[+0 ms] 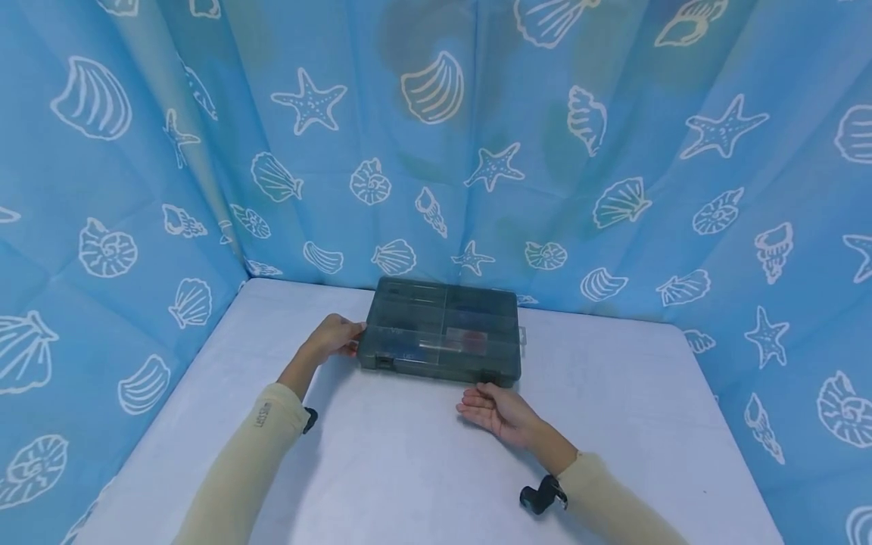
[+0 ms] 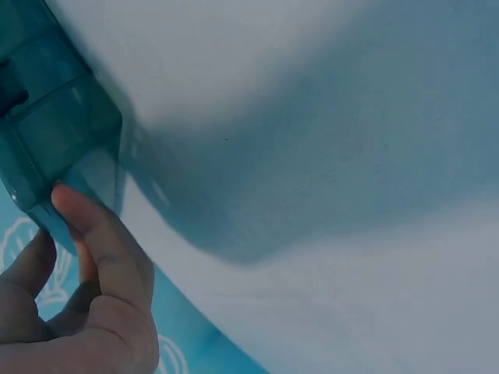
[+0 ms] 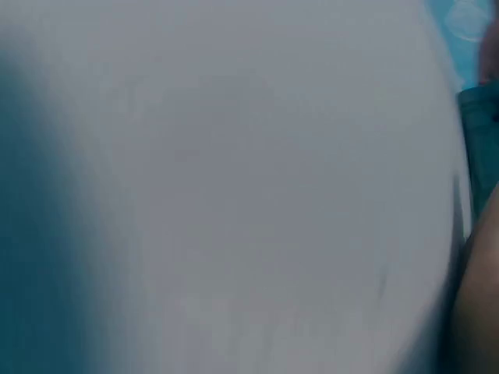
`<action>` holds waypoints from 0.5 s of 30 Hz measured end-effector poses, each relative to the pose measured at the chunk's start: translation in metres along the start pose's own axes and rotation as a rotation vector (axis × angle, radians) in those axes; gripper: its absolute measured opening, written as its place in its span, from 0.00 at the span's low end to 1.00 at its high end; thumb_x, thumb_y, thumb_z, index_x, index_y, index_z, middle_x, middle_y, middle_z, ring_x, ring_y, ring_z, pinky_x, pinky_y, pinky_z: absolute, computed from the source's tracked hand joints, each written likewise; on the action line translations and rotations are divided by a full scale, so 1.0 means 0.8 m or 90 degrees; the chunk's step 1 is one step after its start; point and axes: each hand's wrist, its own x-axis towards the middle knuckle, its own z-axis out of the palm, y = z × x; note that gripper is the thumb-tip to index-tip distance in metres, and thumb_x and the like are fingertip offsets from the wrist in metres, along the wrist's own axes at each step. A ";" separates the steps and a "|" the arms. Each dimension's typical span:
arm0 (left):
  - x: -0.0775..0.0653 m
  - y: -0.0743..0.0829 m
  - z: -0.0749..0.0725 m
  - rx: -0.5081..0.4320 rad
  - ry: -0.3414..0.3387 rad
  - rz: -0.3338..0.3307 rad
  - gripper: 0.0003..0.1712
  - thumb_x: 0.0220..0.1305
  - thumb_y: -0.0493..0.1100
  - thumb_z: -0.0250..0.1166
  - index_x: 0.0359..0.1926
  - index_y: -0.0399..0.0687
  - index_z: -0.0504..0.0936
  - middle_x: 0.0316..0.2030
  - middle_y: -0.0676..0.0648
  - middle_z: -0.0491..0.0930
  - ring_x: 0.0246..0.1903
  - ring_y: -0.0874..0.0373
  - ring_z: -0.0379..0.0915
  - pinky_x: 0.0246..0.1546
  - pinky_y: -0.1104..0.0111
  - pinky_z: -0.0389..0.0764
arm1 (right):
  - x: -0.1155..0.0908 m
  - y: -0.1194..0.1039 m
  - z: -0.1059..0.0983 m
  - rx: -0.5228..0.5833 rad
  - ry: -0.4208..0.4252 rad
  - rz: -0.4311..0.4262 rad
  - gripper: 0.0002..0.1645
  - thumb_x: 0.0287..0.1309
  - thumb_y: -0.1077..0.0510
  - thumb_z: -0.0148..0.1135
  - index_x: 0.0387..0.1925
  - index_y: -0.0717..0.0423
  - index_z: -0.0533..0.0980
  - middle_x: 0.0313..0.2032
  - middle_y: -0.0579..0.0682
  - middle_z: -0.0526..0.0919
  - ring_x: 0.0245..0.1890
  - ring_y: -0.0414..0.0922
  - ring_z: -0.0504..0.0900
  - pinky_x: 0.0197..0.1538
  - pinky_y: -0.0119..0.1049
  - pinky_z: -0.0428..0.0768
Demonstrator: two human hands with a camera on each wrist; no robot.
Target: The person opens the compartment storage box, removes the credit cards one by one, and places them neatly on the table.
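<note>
Curtain: blue (image 1: 436, 159), printed with white shells and starfish, hanging beyond the table from 9 round through 12 to 3 o'clock.
Table: white (image 1: 402, 462), lit plainly, with a soft shadow by the left arm.
Box: dark, see-through and lidded (image 1: 409, 314), at the table's 12 o'clock end, close to the curtain; a reddish patch shows through toward its 4 o'clock, and a clear tab (image 1: 522, 336) sticks out at 3.
Left hand: at the box's 9 o'clock end (image 1: 334, 335), thumb and fingers pinching its edge near the corner.
Right hand: at the box's 5 o'clock, just beside its near edge (image 1: 500, 412); fingers loosely extended, palm turned inward, contact impossible to tell.
Sleeves: pale on both forearms (image 1: 235, 465), the left one lettered.
</note>
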 end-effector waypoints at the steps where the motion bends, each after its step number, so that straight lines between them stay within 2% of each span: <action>1: 0.000 0.001 0.000 0.000 0.003 0.002 0.28 0.74 0.47 0.54 0.63 0.29 0.66 0.51 0.36 0.74 0.43 0.48 0.76 0.37 0.67 0.82 | 0.000 0.003 0.002 -0.003 0.003 0.005 0.24 0.74 0.52 0.46 0.53 0.73 0.68 0.42 0.62 0.83 0.48 0.54 0.83 0.57 0.45 0.76; 5: 0.001 0.001 -0.001 0.000 0.011 -0.001 0.27 0.74 0.47 0.54 0.62 0.29 0.67 0.52 0.36 0.75 0.45 0.47 0.77 0.37 0.66 0.83 | 0.003 0.014 0.018 -0.023 -0.003 0.028 0.31 0.72 0.48 0.50 0.55 0.77 0.67 0.44 0.64 0.81 0.48 0.55 0.83 0.56 0.45 0.77; 8: 0.002 0.001 0.000 0.001 0.010 -0.002 0.27 0.74 0.47 0.54 0.62 0.28 0.67 0.53 0.35 0.75 0.46 0.46 0.78 0.37 0.65 0.83 | 0.013 0.020 0.045 -0.037 -0.025 0.046 0.31 0.72 0.51 0.50 0.57 0.78 0.65 0.45 0.64 0.80 0.50 0.57 0.82 0.57 0.46 0.76; 11: 0.003 0.000 0.002 -0.001 0.013 0.001 0.27 0.74 0.47 0.55 0.62 0.28 0.67 0.53 0.34 0.75 0.46 0.45 0.78 0.38 0.64 0.83 | 0.031 0.026 0.079 -0.033 -0.042 0.046 0.30 0.72 0.52 0.51 0.60 0.77 0.64 0.45 0.63 0.80 0.52 0.58 0.80 0.56 0.46 0.77; 15: 0.003 -0.001 0.004 -0.005 0.030 0.002 0.28 0.73 0.47 0.55 0.62 0.28 0.65 0.52 0.34 0.75 0.47 0.45 0.77 0.38 0.63 0.83 | 0.065 0.035 0.121 0.006 -0.048 0.037 0.35 0.70 0.52 0.55 0.66 0.71 0.59 0.45 0.63 0.79 0.53 0.59 0.79 0.56 0.44 0.77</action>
